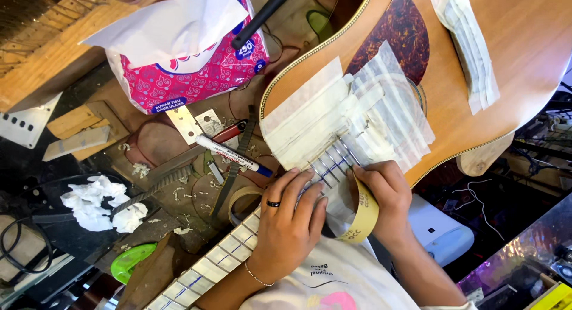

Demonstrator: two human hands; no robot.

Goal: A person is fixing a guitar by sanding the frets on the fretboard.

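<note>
The acoustic guitar [512, 78] is the biggest thing here, its orange-brown body lying flat across the counter [36, 78] and stretching up and away from both hands. Strips of pale masking tape [333, 116] cover the top around the sound hole, just above the fingers, and another folded strip lies farther up the body. The fretboard [220, 259] runs down and to the left under the left hand, its wood taped over between bare metal frets.

Well above and to the left of the left hand sits a pink patterned tissue pack [190, 72], open, with a white sheet standing out of its top. Crumpled white tissues [98, 203] lie far to the left.

The left hand [292, 226], a dark ring on one finger, presses flat on the fretboard with its fingers spread. The right hand [387, 197] has its grip pinched around a tan tape roll [364, 212], which sits between the two hands, right at the neck joint; the tape's free end seems to run onto the fretboard, though the fingers hide it.

A white marker [229, 155] lies just above and left of the left hand, and a second tape roll [241, 200] rests beside that hand's knuckles.
</note>
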